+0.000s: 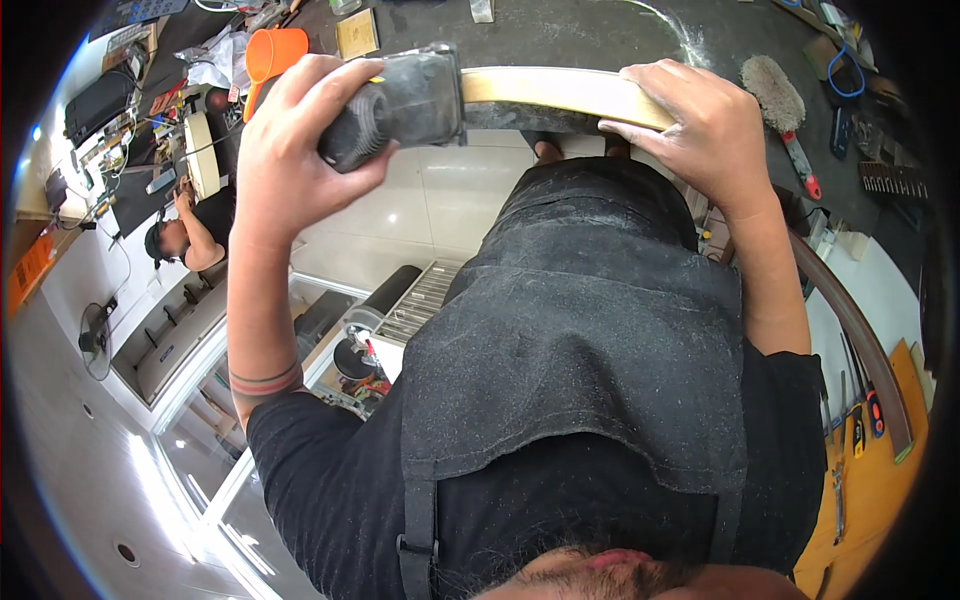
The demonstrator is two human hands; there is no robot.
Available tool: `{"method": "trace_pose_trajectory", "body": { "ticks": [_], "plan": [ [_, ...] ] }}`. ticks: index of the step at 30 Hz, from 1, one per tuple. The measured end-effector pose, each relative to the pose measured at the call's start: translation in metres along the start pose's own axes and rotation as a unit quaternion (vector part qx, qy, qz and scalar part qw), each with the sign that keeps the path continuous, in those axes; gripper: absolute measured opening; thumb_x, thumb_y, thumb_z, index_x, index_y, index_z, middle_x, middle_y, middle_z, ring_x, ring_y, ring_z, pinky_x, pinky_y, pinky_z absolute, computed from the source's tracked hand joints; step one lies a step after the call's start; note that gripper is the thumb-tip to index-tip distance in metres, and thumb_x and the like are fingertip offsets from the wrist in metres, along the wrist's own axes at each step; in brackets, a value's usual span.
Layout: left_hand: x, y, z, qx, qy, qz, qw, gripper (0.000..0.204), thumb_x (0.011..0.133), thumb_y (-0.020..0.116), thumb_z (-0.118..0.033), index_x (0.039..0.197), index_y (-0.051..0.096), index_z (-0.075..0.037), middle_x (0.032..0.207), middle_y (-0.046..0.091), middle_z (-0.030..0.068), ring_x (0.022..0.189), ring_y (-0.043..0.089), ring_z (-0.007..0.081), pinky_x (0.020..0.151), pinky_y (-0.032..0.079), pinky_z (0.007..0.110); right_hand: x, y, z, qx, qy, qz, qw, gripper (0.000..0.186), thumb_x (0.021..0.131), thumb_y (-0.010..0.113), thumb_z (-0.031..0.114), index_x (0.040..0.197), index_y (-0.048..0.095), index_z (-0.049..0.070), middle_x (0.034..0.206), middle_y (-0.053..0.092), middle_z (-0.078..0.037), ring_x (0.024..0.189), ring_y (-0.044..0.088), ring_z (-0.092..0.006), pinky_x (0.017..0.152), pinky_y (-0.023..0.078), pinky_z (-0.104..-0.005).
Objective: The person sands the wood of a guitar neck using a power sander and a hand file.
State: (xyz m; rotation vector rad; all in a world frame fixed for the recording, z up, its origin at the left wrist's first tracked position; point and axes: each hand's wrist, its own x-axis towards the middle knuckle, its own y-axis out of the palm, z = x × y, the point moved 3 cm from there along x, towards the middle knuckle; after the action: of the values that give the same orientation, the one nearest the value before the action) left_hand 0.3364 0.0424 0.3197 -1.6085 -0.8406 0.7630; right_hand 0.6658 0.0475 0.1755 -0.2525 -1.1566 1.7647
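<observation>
My left hand (308, 150) is closed around a dark plastic block tool (420, 92) with a ribbed black grip, near the bench's edge. The tool meets the left portion of a long pale strip (530, 88), which looks like wood; whether that end continues beneath it is hidden. My right hand (700, 130) grips the strip toward its right, fingers over the top and thumb along the underside. The strip runs across in front of me, along the dark bench's (550, 30) near edge, above my dusty black apron.
An orange scoop (270, 55) and small board (356, 32) lie on the bench, with clutter leftward. A pale duster (775, 95) is at the right. Another person (195, 235) works at far left. Hand tools (858, 430) rest on an orange board at lower right.
</observation>
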Motion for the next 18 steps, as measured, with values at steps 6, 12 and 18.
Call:
{"method": "trace_pose_trajectory", "body": {
  "ticks": [6, 12, 18],
  "plan": [
    [-0.033, 0.003, 0.046, -0.06, -0.025, -0.038, 0.997, 0.064, 0.068, 0.087, -0.014, 0.13, 0.072, -0.008, 0.116, 0.07, 0.0124, 0.104, 0.07, 0.0328, 0.092, 0.057, 0.042, 0.005, -0.003, 0.001, 0.005, 0.003, 0.014, 1.0, 0.047, 0.077, 0.094, 0.038, 0.112, 0.08, 0.011, 0.101, 0.08, -0.006, 0.086, 0.078, -0.0268, 0.076, 0.062, -0.0363],
    [-0.008, 0.003, 0.017, -0.039, -0.001, -0.026, 0.999, 0.062, 0.067, 0.089, -0.016, 0.127, 0.074, -0.009, 0.11, 0.071, 0.0109, 0.1, 0.07, 0.0308, 0.089, 0.058, 0.041, 0.005, 0.0, 0.0, -0.004, -0.006, 0.014, 1.0, 0.047, 0.078, 0.094, 0.038, 0.113, 0.08, 0.01, 0.101, 0.08, -0.007, 0.086, 0.078, -0.0267, 0.076, 0.062, -0.0361],
    [-0.02, 0.002, 0.043, -0.085, -0.016, -0.048, 0.995, 0.062, 0.066, 0.086, -0.013, 0.126, 0.073, -0.006, 0.113, 0.072, 0.0131, 0.103, 0.071, 0.0327, 0.092, 0.057, 0.042, 0.005, 0.0, -0.002, 0.013, 0.002, -0.02, 1.0, 0.04, 0.079, 0.09, 0.042, 0.105, 0.077, 0.015, 0.097, 0.077, -0.001, 0.086, 0.076, -0.0254, 0.074, 0.061, -0.0392]
  ]
}}
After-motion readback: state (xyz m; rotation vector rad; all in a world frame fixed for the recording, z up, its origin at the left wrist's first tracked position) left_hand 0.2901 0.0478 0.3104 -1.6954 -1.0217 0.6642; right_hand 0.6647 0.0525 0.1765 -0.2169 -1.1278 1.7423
